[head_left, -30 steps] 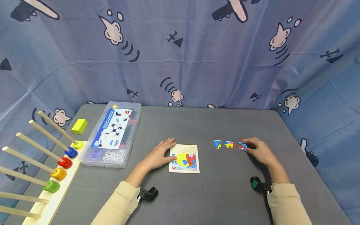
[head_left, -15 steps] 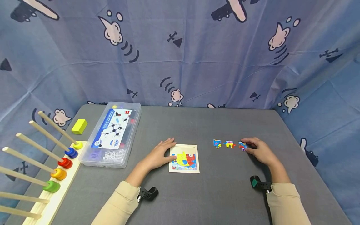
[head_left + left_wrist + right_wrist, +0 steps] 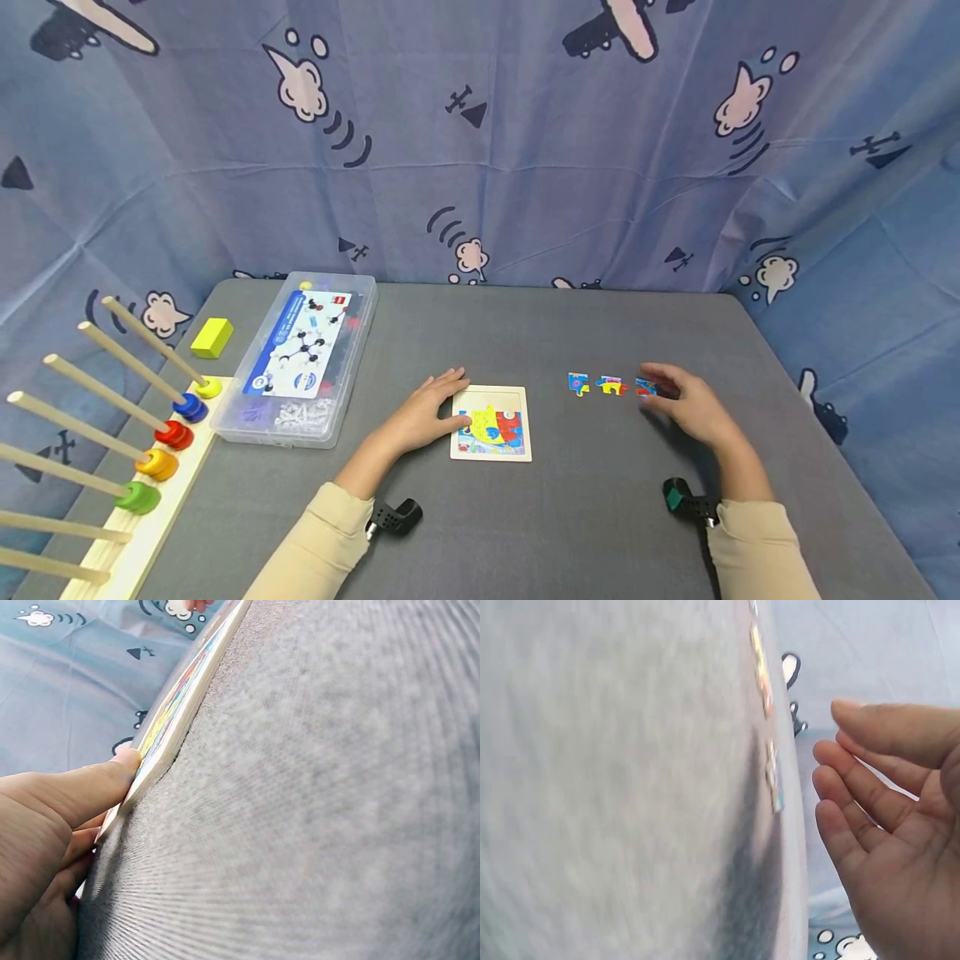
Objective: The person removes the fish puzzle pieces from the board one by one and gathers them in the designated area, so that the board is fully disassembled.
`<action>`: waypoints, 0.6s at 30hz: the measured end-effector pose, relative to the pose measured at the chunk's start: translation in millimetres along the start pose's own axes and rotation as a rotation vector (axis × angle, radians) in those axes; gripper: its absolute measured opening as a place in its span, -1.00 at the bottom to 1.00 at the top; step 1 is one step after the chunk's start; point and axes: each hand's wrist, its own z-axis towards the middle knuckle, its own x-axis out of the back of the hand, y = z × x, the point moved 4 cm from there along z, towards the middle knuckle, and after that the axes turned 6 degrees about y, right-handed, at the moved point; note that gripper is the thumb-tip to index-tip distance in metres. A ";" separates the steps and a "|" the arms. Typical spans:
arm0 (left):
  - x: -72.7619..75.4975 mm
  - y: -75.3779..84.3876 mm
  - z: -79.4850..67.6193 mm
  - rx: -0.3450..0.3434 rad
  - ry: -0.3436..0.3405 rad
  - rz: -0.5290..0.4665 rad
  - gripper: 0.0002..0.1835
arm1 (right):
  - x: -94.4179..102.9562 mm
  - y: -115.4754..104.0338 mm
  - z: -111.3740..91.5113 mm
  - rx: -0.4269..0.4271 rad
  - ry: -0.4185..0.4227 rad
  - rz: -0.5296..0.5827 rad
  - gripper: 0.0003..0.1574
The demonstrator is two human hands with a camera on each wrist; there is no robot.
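Observation:
In the head view a square wooden puzzle board (image 3: 489, 389) lies flat, partly filled with a colourful picture. My left hand (image 3: 426, 415) rests at its left side, thumb (image 3: 124, 766) on the frame and the fingers beside the edge. Three loose jigsaw pieces lie in a row to the right: a blue-and-yellow one (image 3: 578, 382), a yellow-and-red one (image 3: 612, 385) and a blue-and-red one (image 3: 646, 387). My right hand (image 3: 688, 404) hovers beside the rightmost piece. The right wrist view shows its thumb and fingertips apart, above that piece (image 3: 773, 776), with nothing between them.
A clear plastic case (image 3: 348, 367) with a molecule label lies to the left on the grey table (image 3: 540, 533). Near it are a yellow block (image 3: 212, 337) and a wooden peg rack (image 3: 176, 483) with coloured rings. A patterned curtain (image 3: 480, 167) hangs behind.
My right hand has lifted slightly off the rightmost jigsaw piece, with its thumb and fingers spread wider. My left hand and the puzzle board stay where they were.

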 end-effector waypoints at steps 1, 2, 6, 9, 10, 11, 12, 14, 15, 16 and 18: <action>-0.1 -0.1 -0.1 0.000 0.000 0.000 -0.34 | -0.9 -3.0 -0.7 0.013 0.004 0.001 -0.34; -0.2 -0.2 -0.2 0.000 -0.001 0.002 -0.34 | -2.0 -6.3 -1.3 0.026 0.004 0.013 -0.35; -1.6 -0.2 0.3 -0.007 0.002 -0.002 -0.34 | -10.0 -17.0 -4.8 0.058 -0.007 0.051 -0.38; -2.1 0.0 0.7 -0.010 0.005 -0.003 -0.33 | -19.8 -25.3 -7.1 0.072 -0.036 0.091 -0.39; -2.2 0.0 0.9 -0.008 0.004 -0.001 -0.33 | -23.3 -28.5 -7.6 0.079 -0.046 0.100 -0.39; -1.9 0.5 0.8 -0.012 0.007 -0.005 -0.33 | -26.9 -32.1 -7.9 0.088 -0.057 0.111 -0.39; -1.7 0.8 0.5 -0.013 0.007 -0.006 -0.34 | -30.5 -35.9 -8.3 0.100 -0.065 0.120 -0.39; -1.3 1.4 0.1 -0.018 0.002 0.001 -0.34 | -37.1 -43.8 -8.0 0.123 -0.075 0.143 -0.40; -1.3 1.6 -0.2 -0.018 -0.004 0.011 -0.34 | -40.2 -47.9 -7.5 0.134 -0.077 0.157 -0.40; -1.2 1.9 -0.7 -0.024 -0.007 0.015 -0.34 | -43.4 -52.1 -7.1 0.143 -0.078 0.168 -0.40; -1.1 2.2 -2.0 -0.032 -0.014 0.033 -0.34 | -49.9 -60.7 -6.0 0.167 -0.080 0.192 -0.40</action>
